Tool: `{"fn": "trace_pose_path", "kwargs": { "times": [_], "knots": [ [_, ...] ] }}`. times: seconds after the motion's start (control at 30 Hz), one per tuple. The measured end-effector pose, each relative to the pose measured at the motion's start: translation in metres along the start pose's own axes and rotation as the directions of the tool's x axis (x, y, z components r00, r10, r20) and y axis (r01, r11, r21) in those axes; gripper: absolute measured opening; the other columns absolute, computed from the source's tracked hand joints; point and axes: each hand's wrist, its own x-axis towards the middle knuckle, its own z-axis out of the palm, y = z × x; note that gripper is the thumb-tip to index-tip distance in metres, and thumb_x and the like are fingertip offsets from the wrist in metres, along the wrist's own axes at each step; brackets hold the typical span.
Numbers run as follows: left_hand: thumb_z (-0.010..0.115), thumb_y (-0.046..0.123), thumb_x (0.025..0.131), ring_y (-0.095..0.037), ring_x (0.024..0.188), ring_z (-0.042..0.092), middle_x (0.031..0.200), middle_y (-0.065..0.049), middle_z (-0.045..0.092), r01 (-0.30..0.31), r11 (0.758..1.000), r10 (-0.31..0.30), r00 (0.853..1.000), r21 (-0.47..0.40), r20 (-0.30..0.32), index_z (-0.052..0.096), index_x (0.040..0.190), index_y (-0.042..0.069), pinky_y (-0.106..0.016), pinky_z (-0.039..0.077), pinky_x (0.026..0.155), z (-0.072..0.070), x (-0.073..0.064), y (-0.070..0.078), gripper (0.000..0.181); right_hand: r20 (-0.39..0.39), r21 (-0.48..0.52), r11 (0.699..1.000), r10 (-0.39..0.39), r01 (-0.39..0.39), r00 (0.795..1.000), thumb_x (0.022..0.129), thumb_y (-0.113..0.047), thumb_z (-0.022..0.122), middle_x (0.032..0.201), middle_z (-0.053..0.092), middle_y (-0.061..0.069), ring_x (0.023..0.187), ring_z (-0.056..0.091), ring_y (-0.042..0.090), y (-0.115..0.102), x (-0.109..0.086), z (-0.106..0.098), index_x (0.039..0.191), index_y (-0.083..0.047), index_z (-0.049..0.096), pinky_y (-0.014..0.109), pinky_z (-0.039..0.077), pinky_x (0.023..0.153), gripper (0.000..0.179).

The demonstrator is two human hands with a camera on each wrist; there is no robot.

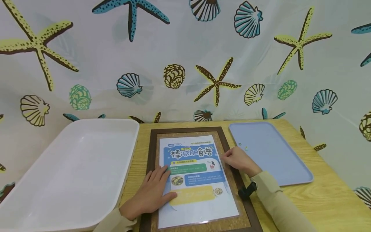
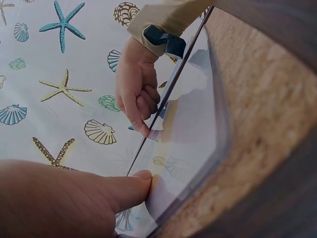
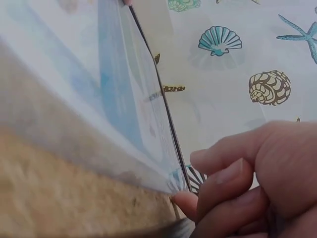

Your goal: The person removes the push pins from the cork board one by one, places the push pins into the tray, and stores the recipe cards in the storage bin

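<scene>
A laminated sheet [image 1: 191, 180], printed in blue, green and yellow, lies on a brown-framed cork board [image 1: 243, 222]. My left hand [image 1: 152, 190] rests palm down on the sheet's left side, with its fingers spread; in the left wrist view its thumb [image 2: 131, 191] touches the surface. At the sheet's upper right edge is my right hand [image 1: 236, 159], its fingertips close together in the head view. The right wrist view has several of its fingers [image 3: 233, 193] bent, one fingertip right at the sheet's edge. I cannot tell whether anything small is between them.
A large white tray [image 1: 78, 167] stands left of the board. To the right is a blue tray [image 1: 269, 151] with a few tiny items near its left side. Both sit on a wood-grain table [image 1: 327, 199]. Behind hangs a shell-and-starfish patterned cloth [image 1: 162, 54].
</scene>
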Motion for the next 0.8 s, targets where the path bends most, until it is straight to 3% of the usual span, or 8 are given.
{"fn": "trace_pose_path", "kwargs": {
  "times": [0.13, 0.3, 0.53, 0.8],
  "knots": [
    [0.065, 0.043, 0.090, -0.044, 0.143, 0.021, 0.154, -0.021, 0.027, 0.002, 1.000, -0.002, 1.000, 0.009, 0.002, 0.037, 0.144, -0.002, -0.064, 0.015, 0.113, -0.001, -0.001, 0.001, 0.076, 0.002, 0.066, 0.996, 0.066, -0.066, 0.998, 0.090, -0.022, 0.062, 0.050, 0.030, -0.005, 0.046, 0.027, 0.011, -0.002, -0.002, 0.001, 0.061, -0.005, 0.060, 0.024, 0.021, 0.046, 0.033],
    [0.065, 0.042, 0.090, -0.044, 0.144, 0.019, 0.154, -0.022, 0.027, 0.000, 1.000, 0.000, 1.000, 0.005, 0.001, 0.037, 0.144, -0.003, -0.064, 0.014, 0.113, -0.001, -0.001, 0.002, 0.075, -0.017, 0.134, 0.986, 0.105, -0.102, 0.994, 0.088, -0.022, 0.062, 0.056, 0.041, -0.003, 0.053, 0.037, 0.012, 0.001, -0.002, 0.001, 0.071, -0.002, 0.067, 0.024, 0.027, 0.049, 0.026],
    [0.066, 0.041, 0.090, -0.045, 0.143, 0.019, 0.154, -0.022, 0.027, -0.012, 1.000, 0.012, 1.000, -0.003, -0.001, 0.038, 0.143, -0.003, -0.065, 0.015, 0.113, -0.002, -0.001, 0.003, 0.074, -0.008, 0.181, 0.983, 0.014, -0.012, 1.000, 0.091, -0.020, 0.061, 0.066, 0.056, -0.001, 0.058, 0.044, 0.012, 0.005, -0.002, -0.003, 0.084, 0.003, 0.069, 0.025, 0.035, 0.054, 0.025],
    [0.067, 0.041, 0.089, -0.046, 0.142, 0.023, 0.153, -0.022, 0.029, -0.016, 1.000, 0.016, 1.000, 0.005, -0.006, 0.039, 0.142, -0.003, -0.066, 0.017, 0.111, -0.003, -0.001, 0.002, 0.075, 0.123, 0.244, 0.965, -0.134, 0.102, 0.983, 0.098, -0.020, 0.054, 0.063, 0.038, -0.002, 0.060, 0.037, 0.014, 0.010, -0.004, -0.005, 0.072, -0.009, 0.047, 0.025, 0.031, 0.057, 0.029]
  ]
}}
